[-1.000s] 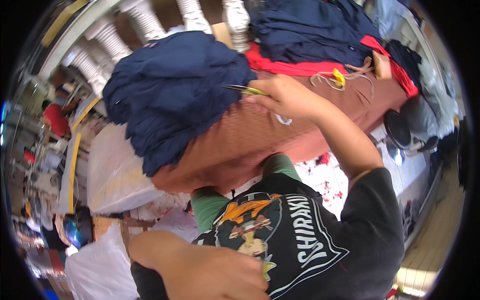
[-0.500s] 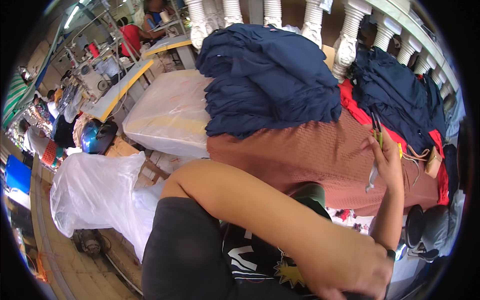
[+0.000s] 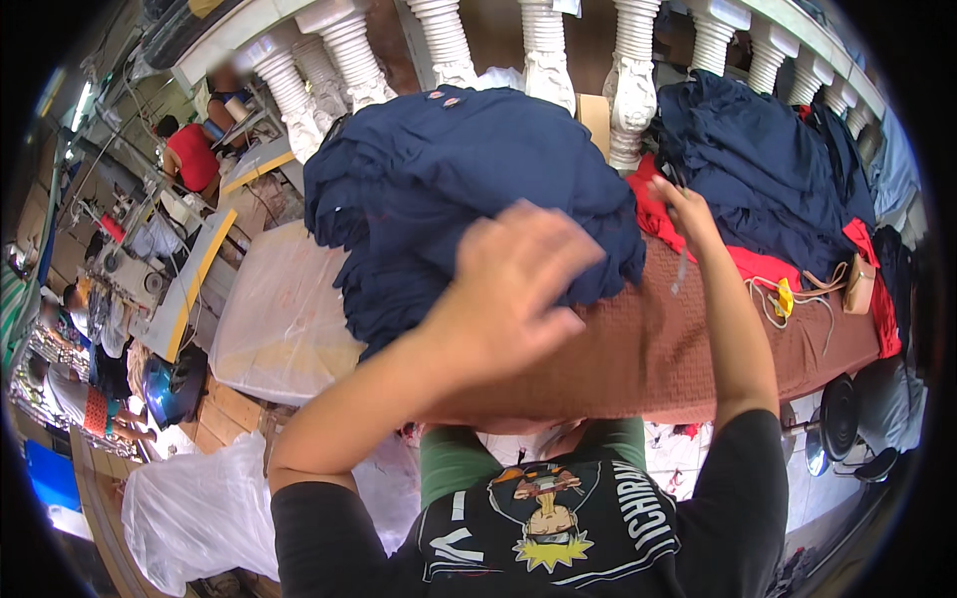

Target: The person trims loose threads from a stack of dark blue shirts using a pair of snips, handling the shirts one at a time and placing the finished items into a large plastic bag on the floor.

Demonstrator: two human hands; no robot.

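Note:
My left hand (image 3: 513,284), blurred, is over the front of a large pile of navy garments (image 3: 449,169), thumb and fingers apart. Whether it touches the cloth I cannot tell. My right hand (image 3: 690,211) is closed around small thread snips (image 3: 672,177), mostly hidden now by the fingers, near the pile's right edge. A grey strip (image 3: 680,274) dangles below that hand. The pile rests on a brown textured cloth (image 3: 598,359). To its right lies a second navy heap (image 3: 758,179) on red fabric (image 3: 723,261).
White balusters (image 3: 633,90) stand behind the piles. A plastic-wrapped block (image 3: 279,319) is at the left. Cords with a yellow piece (image 3: 785,297) and a tan block (image 3: 859,284) lie at the right. A round black stool (image 3: 839,414) is near. People sit by sewing machines far left.
My left hand has swung up from beside my right forearm to the navy pile. My right hand has moved left and up with the snips. The view has shifted.

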